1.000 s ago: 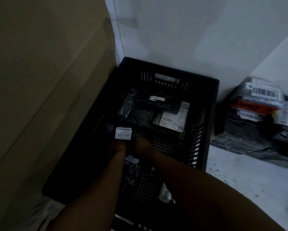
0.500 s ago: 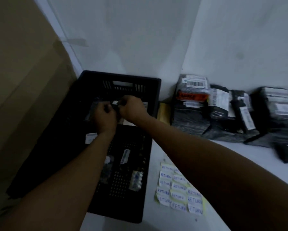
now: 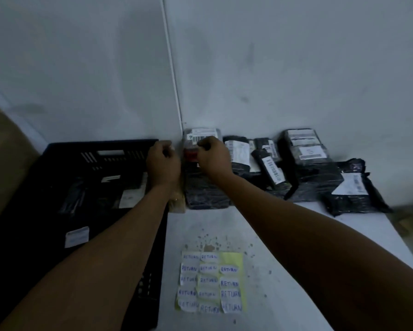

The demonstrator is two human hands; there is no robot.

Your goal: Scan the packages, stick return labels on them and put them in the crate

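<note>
Black crate (image 3: pixel 57 149) – dark packages (image 3: pixel 100 187) inside, left hand (image 3: pixel 163 163) and right hand (image 3: pixel 213 156) curled, grip unclear – leftmost package (image 3: pixel 205 189) beneath.

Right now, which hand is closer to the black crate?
Left. The left hand is at the black crate's far right corner; the right hand is farther right, at the package with the red patch.

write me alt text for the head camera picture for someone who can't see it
Both hands, left hand and right hand, reach with curled fingers toward a black wrapped package standing in the wall corner, beside a black crate holding labelled packages. More black packages line the wall, and a sheet of handwritten RETURN labels lies on the white table.
</note>
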